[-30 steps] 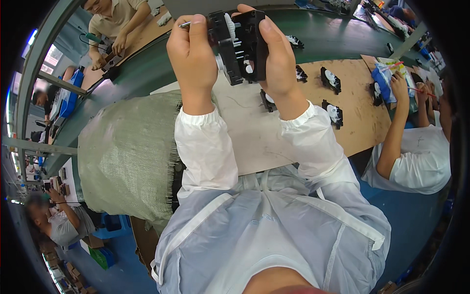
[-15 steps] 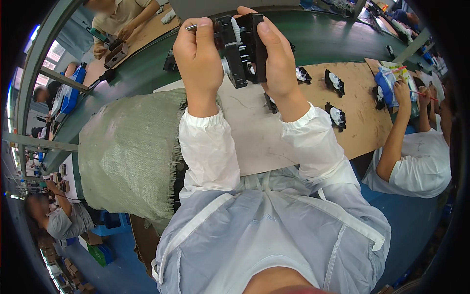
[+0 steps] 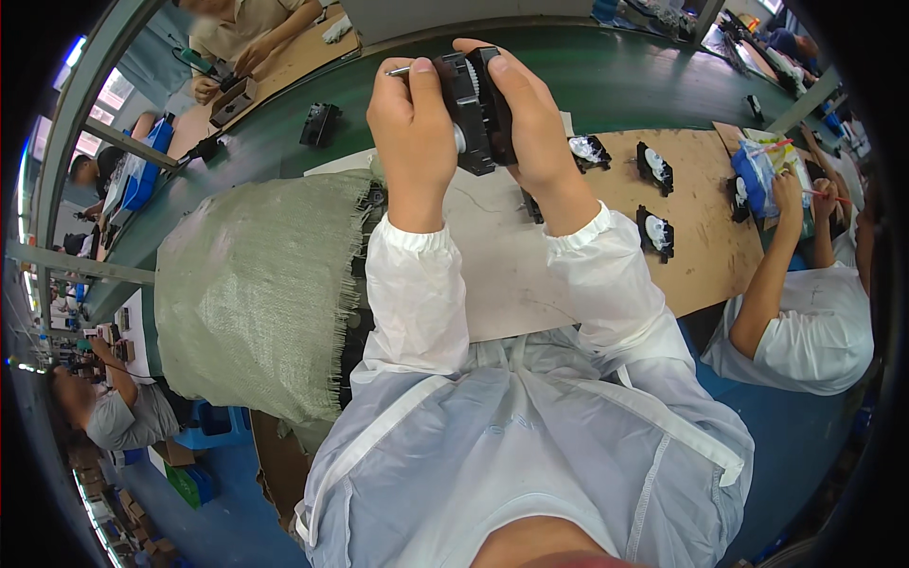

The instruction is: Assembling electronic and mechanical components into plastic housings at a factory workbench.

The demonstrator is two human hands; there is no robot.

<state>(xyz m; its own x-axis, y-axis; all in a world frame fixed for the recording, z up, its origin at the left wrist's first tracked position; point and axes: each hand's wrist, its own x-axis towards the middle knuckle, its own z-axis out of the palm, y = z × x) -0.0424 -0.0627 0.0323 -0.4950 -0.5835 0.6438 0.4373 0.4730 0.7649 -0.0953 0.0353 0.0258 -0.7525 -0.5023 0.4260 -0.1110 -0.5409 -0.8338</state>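
Above the bench, my left hand [image 3: 412, 142] is closed on a black plastic housing half [image 3: 461, 104] that has a metal shaft [image 3: 398, 72] sticking out at its left by my thumb. Closed around a second black housing half [image 3: 500, 118] is my right hand [image 3: 538, 123]. The two halves face each other upright, nearly touching, with the teeth of a white gear [image 3: 472, 74] showing between them. My right palm and fingers hide much of the second half. Under my right wrist, another black part [image 3: 532, 205] is partly covered.
Several black assemblies with white gears [image 3: 655, 168] lie on a brown board [image 3: 705, 256] at right. Another black housing [image 3: 320, 124] sits on the green conveyor [image 3: 379, 99]. A woven green sack [image 3: 256, 293] bulges at left. Co-workers sit right, far left and across, one hand [image 3: 788, 194] near blue bags.
Both hands have come slightly down, my left one also rightward. The gap between the two housing halves has narrowed, and the housing on the conveyor now shows fully.
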